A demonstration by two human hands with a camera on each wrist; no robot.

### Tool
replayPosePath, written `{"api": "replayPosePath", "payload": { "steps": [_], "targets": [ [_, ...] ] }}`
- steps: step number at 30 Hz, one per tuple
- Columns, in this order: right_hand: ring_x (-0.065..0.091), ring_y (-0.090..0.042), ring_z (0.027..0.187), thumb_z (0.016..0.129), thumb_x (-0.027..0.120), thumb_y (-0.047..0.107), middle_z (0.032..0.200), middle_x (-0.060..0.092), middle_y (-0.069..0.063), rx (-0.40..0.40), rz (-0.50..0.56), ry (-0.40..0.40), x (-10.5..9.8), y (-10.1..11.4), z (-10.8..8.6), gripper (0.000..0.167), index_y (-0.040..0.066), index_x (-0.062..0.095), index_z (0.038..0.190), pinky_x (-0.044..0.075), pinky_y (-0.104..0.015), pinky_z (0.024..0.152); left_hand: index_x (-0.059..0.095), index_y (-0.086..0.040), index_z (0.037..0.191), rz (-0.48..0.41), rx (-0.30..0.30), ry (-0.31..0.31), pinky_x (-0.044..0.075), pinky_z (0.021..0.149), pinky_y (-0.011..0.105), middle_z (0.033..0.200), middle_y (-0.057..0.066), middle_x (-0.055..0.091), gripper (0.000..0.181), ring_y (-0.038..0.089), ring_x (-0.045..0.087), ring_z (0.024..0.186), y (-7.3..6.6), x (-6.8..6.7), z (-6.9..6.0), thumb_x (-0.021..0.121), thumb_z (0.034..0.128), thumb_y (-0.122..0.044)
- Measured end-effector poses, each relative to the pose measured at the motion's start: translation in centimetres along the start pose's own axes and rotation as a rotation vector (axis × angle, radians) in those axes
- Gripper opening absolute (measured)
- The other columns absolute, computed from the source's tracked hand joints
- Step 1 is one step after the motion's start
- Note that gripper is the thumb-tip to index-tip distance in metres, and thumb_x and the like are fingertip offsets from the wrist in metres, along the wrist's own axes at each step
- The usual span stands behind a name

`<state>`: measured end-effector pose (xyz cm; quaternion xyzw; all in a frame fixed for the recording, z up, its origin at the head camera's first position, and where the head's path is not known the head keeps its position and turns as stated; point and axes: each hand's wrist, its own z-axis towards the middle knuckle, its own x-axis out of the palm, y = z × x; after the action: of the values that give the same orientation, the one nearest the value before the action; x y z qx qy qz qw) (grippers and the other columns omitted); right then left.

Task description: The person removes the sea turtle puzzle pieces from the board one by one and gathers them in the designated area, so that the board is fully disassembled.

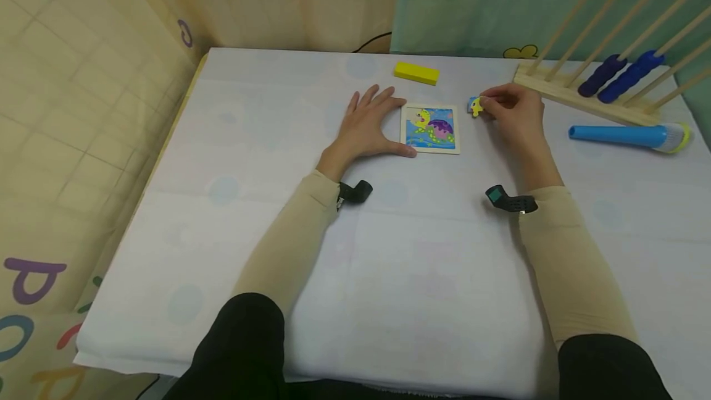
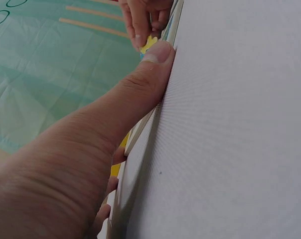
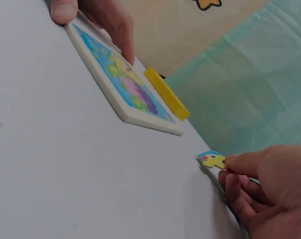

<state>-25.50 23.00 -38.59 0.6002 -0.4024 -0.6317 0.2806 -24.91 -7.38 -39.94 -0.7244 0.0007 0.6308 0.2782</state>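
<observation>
A small jigsaw puzzle (image 1: 430,129) in a pale wooden frame lies flat on the table, its picture a yellow and purple cartoon animal on blue. My left hand (image 1: 363,125) is spread at its left side, thumb touching the lower edge and index finger near the upper left corner. To the right of the frame, my right hand (image 1: 513,113) pinches a puzzle piece (image 3: 211,159) between thumb and fingers. That piece is yellow and blue with a printed eye, just above the tabletop. In the left wrist view the thumb (image 2: 140,74) hides most of the puzzle.
A yellow block (image 1: 416,73) lies behind the puzzle. At the back right stands a wooden rack (image 1: 589,100) with upright rods and dark blue beads on two of them. A blue toy microphone (image 1: 622,136) lies before it. White cloth (image 1: 389,276) covers the table.
</observation>
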Motion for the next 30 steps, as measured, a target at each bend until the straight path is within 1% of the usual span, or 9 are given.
{"api": "replayPosePath", "payload": {
  "steps": [3, 6, 11, 13, 16, 20, 24, 28, 30],
  "targets": [
    [0.058, -0.003, 0.087, 0.103, 0.068, 0.032, 0.099, 0.064, 0.011, -0.071, -0.096, -0.047, 0.1, -0.4, 0.0, 0.032, 0.009, 0.075, 0.125, 0.048, -0.011, 0.075, 0.039, -0.034, 0.163, 0.005, -0.006, 0.003, -0.009, 0.133, 0.047, 0.177, -0.006, 0.017, 0.112, 0.021, 0.000, 0.166, 0.0, -0.1, -0.1, 0.079, 0.0702, -0.083],
    [0.055, -0.002, 0.086, 0.104, 0.066, 0.030, 0.098, 0.064, 0.009, -0.135, -0.168, -0.096, 0.4, -0.7, -0.2, 0.034, 0.007, 0.075, 0.126, 0.046, -0.013, 0.075, 0.038, -0.034, 0.163, 0.010, -0.009, 0.007, -0.009, 0.133, 0.047, 0.178, -0.006, 0.016, 0.112, 0.021, 0.000, 0.166, 0.0, -0.1, -0.1, 0.078, 0.0705, -0.083],
    [0.053, 0.001, 0.086, 0.105, 0.064, 0.031, 0.097, 0.061, 0.011, -0.156, -0.151, -0.184, 0.9, -0.8, -0.3, 0.034, 0.007, 0.074, 0.128, 0.045, -0.013, 0.076, 0.038, -0.034, 0.163, 0.009, -0.005, 0.004, -0.010, 0.133, 0.046, 0.178, -0.006, 0.016, 0.113, 0.021, -0.001, 0.166, 0.0, 0.0, 0.0, 0.078, 0.0704, -0.083],
    [0.053, 0.002, 0.086, 0.105, 0.063, 0.032, 0.099, 0.063, 0.007, -0.177, -0.135, -0.210, 1.1, -0.7, -0.4, 0.034, 0.007, 0.074, 0.126, 0.045, -0.014, 0.078, 0.038, -0.035, 0.163, 0.008, -0.005, 0.004, -0.011, 0.133, 0.046, 0.178, -0.007, 0.015, 0.112, 0.021, -0.001, 0.166, 0.0, 0.0, 0.0, 0.078, 0.0703, -0.084],
    [0.053, 0.003, 0.088, 0.106, 0.062, 0.032, 0.107, 0.069, -0.002, -0.202, -0.124, -0.220, 1.6, -0.6, -0.6, 0.035, 0.006, 0.075, 0.125, 0.045, -0.015, 0.083, 0.038, -0.035, 0.163, 0.007, -0.006, 0.007, -0.011, 0.133, 0.046, 0.178, -0.007, 0.015, 0.112, 0.020, -0.002, 0.166, 0.0, 0.0, 0.0, 0.078, 0.0703, -0.083],
    [0.054, -0.001, 0.092, 0.107, 0.060, 0.034, 0.117, 0.072, -0.009, -0.211, -0.122, -0.186, 2.4, 0.2, -0.9, 0.035, 0.007, 0.075, 0.125, 0.046, -0.015, 0.086, 0.037, -0.035, 0.163, 0.008, -0.005, 0.008, -0.011, 0.133, 0.046, 0.178, -0.007, 0.015, 0.112, 0.020, -0.002, 0.166, -0.1, 0.0, 0.2, 0.078, 0.0704, -0.083],
    [0.058, -0.011, 0.102, 0.108, 0.059, 0.035, 0.123, 0.072, -0.010, -0.222, -0.128, -0.109, 3.6, 1.1, -1.6, 0.037, 0.009, 0.074, 0.128, 0.048, -0.018, 0.093, 0.037, -0.034, 0.163, 0.009, 0.002, 0.006, -0.010, 0.133, 0.047, 0.178, -0.006, 0.016, 0.113, 0.021, -0.001, 0.166, -0.1, 0.1, 0.3, 0.078, 0.0704, -0.084],
    [0.061, -0.018, 0.111, 0.108, 0.060, 0.031, 0.127, 0.071, -0.009, -0.272, -0.141, -0.026, 4.9, 1.7, -2.2, 0.032, 0.010, 0.073, 0.129, 0.050, -0.024, 0.101, 0.037, -0.034, 0.163, 0.014, 0.006, 0.007, -0.009, 0.133, 0.048, 0.178, -0.006, 0.016, 0.112, 0.022, 0.000, 0.166, -0.2, 0.1, 0.3, 0.077, 0.0707, -0.084],
    [0.062, -0.019, 0.111, 0.108, 0.062, 0.028, 0.126, 0.071, -0.009, -0.312, -0.138, 0.011, 5.5, 1.9, -2.4, 0.030, 0.010, 0.074, 0.128, 0.050, -0.025, 0.101, 0.038, -0.034, 0.163, 0.015, 0.009, 0.005, -0.008, 0.133, 0.048, 0.178, -0.005, 0.017, 0.112, 0.023, 0.000, 0.166, -0.3, 0.1, 0.3, 0.077, 0.0706, -0.084]
  ]
}}
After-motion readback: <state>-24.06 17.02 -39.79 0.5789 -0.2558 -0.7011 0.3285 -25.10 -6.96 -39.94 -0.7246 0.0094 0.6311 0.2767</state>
